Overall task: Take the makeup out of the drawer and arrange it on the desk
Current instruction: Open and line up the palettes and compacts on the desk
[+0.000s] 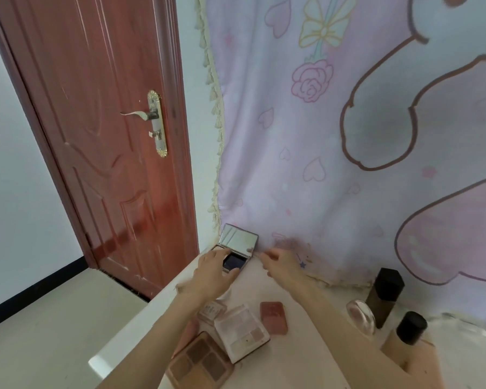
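Both arms reach forward across the white desk (300, 357) toward its far corner, where an open compact (235, 249) stands against the pink cartoon wall cloth (348, 136), its mirrored lid tilted up and its dark pan lying flat. The left hand (212, 272) lies palm-down over the compact's base, fingers bent over its near left edge and holding it. The right hand (278, 262) hovers just beside the compact's right corner, wrist raised, fingers loosely spread and blurred; whether they touch the case cannot be told, and nothing sits in them. Nearer the person, under the forearms, lie a pale eyeshadow palette (243, 332), a brown-toned palette (199, 360) and a small pink case (274, 317). To the right stand a dark bottle (385, 297), a clear round jar (361, 317) and a black-capped foundation bottle (410, 335). A red door (101, 136) stands at left.
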Available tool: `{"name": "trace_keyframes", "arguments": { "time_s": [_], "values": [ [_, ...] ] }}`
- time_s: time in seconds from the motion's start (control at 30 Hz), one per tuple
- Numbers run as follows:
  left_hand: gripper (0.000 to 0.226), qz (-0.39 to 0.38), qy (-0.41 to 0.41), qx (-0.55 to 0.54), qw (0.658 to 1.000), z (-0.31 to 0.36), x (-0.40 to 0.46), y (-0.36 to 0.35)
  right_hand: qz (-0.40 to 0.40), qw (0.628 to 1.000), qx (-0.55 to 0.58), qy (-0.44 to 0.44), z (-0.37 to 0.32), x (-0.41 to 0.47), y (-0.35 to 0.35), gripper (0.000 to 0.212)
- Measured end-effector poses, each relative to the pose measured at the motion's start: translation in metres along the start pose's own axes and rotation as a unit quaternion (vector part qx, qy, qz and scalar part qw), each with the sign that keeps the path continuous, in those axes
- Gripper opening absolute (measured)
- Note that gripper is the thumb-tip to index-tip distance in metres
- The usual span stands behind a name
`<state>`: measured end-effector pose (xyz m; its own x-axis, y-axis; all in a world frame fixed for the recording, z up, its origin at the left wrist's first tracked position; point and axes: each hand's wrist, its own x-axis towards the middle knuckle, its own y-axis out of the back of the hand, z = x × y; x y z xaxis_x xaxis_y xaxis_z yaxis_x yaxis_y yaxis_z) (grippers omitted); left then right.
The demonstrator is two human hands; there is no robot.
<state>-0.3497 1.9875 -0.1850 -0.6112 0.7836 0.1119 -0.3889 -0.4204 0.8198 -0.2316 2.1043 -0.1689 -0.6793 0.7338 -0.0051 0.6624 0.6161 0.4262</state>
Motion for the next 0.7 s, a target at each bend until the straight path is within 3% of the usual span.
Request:
{"name": "trace_keyframes", "arguments": {
  "time_s": [0.17, 0.4, 0.57, 0.7],
  "values": [
    [0.055, -0.062, -0.044, 0.034, 0.996, 0.014, -0.051, 0.004, -0.036, 0.997, -0.066, 0.013, 0.007, -0.055, 0.006, 0.025],
    [0.092, -0.158, -0.039, 0.165, 0.973, 0.019, -0.086, -0.008, -0.059, 0.997, -0.01, -0.039, 0.017, -0.102, 0.009, 0.022],
    [0.088, -0.143, -0.039, 0.158, 0.976, 0.014, -0.093, -0.019, -0.076, 0.996, 0.014, -0.039, 0.029, -0.121, 0.01, 0.022],
    [0.086, -0.119, -0.06, 0.075, 0.988, 0.021, -0.096, -0.014, -0.066, 0.992, 0.08, -0.07, 0.034, -0.128, 0.015, 0.02]
  ]
}}
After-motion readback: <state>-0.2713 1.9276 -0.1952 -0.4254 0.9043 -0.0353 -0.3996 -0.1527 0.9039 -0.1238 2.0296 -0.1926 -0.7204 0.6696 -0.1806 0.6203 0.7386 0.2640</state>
